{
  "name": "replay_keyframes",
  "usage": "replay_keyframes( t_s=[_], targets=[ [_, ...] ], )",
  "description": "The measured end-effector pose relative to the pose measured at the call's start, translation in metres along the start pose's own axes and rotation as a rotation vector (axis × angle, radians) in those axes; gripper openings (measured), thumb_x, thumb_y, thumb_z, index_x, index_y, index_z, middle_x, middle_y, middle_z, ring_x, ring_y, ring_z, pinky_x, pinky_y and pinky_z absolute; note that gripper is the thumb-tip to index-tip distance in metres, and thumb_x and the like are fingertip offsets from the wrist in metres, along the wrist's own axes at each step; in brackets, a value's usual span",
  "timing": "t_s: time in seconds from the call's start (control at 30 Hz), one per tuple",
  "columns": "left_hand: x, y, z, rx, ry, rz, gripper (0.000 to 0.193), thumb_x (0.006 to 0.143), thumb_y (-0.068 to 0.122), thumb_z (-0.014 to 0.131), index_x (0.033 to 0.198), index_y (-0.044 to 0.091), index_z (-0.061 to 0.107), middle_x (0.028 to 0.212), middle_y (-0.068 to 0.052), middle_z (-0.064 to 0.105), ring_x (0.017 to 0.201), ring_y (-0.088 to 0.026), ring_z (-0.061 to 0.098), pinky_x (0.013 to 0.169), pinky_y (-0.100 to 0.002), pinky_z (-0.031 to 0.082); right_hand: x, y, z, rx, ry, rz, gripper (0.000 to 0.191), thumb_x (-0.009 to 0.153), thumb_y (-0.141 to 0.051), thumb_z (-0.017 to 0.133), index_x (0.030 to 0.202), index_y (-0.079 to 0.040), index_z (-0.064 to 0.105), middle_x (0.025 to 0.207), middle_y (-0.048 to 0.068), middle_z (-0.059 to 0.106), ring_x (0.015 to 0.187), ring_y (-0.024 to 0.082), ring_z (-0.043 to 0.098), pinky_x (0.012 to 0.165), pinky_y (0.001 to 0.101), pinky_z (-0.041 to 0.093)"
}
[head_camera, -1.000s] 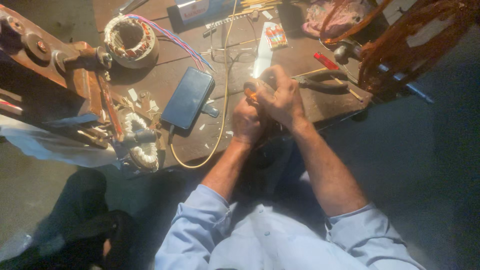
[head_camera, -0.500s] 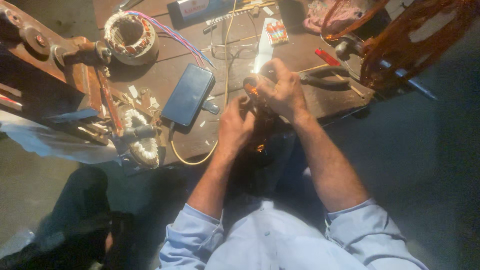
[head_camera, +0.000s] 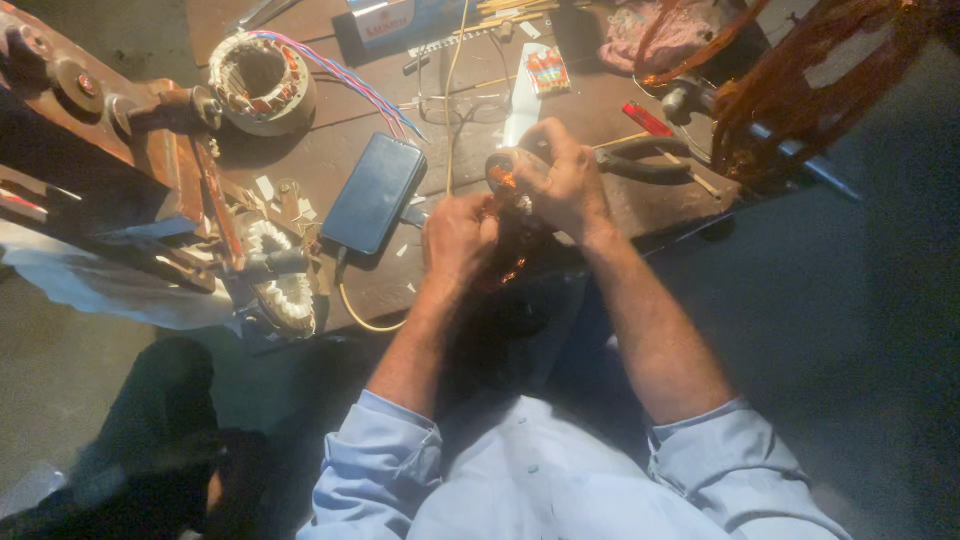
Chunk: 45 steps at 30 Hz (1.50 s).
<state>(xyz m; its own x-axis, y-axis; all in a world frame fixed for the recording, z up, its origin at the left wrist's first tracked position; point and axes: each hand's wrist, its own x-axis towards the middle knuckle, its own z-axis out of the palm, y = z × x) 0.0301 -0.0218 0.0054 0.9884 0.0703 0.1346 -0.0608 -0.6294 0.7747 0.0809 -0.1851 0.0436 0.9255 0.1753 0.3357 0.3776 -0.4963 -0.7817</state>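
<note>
Copper coil (head_camera: 505, 215) mostly hidden (dim light) inside both hands' closed fingers (head_camera: 560, 165).

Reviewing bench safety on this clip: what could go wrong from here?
1. Both hands, left hand and right hand, work the copper wire coil out past the table edge; a slip could drop it.
2. The phone lies close to the left hand; an elbow shift might knock it.
3. The pliers sit right by the right hand and may snag wire.

left hand (head_camera: 458, 235) + right hand (head_camera: 565, 180) grip copper coil (head_camera: 508, 225) | phone (head_camera: 375, 193) beside
</note>
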Motion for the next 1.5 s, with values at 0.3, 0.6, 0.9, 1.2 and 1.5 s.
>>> replay_keyframes(
  t_s=[0.3, 0.6, 0.9, 1.2, 1.5],
  targets=[
    [-0.018, -0.002, -0.001, -0.510, -0.074, 0.038, 0.025, 0.089, 0.015, 0.063, 0.109, 0.008, 0.076, 0.094, -0.011, 0.081, 0.085, -0.022, 0.080, 0.076, -0.033, 0.060, 0.003, 0.004, -0.003, -0.030, 0.010, 0.026, 0.035, 0.094, -0.037, 0.070, 0.107, -0.006, 0.065, 0.085, 0.018, 0.072, 0.083, 0.028, 0.075, 0.074, 0.0418, 0.056],
    [-0.023, -0.019, -0.011, -0.185, 0.107, 0.098, 0.037, 0.081, 0.013, 0.076, 0.118, 0.012, 0.073, 0.078, -0.012, 0.074, 0.071, -0.026, 0.074, 0.067, -0.036, 0.056, -0.007, 0.007, 0.000, -0.016, 0.011, -0.045, 0.032, 0.093, -0.032, 0.070, 0.109, -0.005, 0.063, 0.084, 0.016, 0.071, 0.081, 0.028, 0.075, 0.072, 0.0407, 0.056],
    [-0.010, -0.021, -0.033, -0.211, -0.192, 0.006, 0.065, 0.075, 0.025, 0.088, 0.133, 0.011, 0.061, 0.090, -0.013, 0.074, 0.080, -0.022, 0.071, 0.073, -0.035, 0.055, -0.022, 0.009, 0.003, 0.051, 0.108, -0.031, 0.027, 0.097, -0.028, 0.069, 0.107, -0.004, 0.062, 0.085, 0.015, 0.073, 0.079, 0.025, 0.076, 0.070, 0.0379, 0.057],
    [-0.007, -0.027, -0.025, -0.912, 0.129, -0.156, 0.073, 0.090, 0.020, 0.073, 0.152, 0.007, 0.036, 0.130, -0.006, 0.055, 0.104, -0.016, 0.065, 0.069, -0.031, 0.056, -0.048, -0.012, 0.032, 0.505, 0.407, 0.219, 0.023, 0.102, -0.021, 0.073, 0.112, -0.005, 0.060, 0.099, 0.010, 0.066, 0.086, 0.016, 0.065, 0.075, 0.0329, 0.053],
    [-0.044, -0.032, -0.027, -0.817, 0.212, -0.231, 0.078, 0.095, 0.027, 0.070, 0.156, 0.004, 0.027, 0.126, -0.014, 0.059, 0.093, -0.017, 0.069, 0.071, -0.026, 0.056, -0.076, 0.008, 0.027, 0.860, 0.395, 0.250, 0.022, 0.100, -0.013, 0.068, 0.119, -0.009, 0.058, 0.119, 0.005, 0.062, 0.107, 0.014, 0.061, 0.096, 0.0295, 0.051]
  ],
)
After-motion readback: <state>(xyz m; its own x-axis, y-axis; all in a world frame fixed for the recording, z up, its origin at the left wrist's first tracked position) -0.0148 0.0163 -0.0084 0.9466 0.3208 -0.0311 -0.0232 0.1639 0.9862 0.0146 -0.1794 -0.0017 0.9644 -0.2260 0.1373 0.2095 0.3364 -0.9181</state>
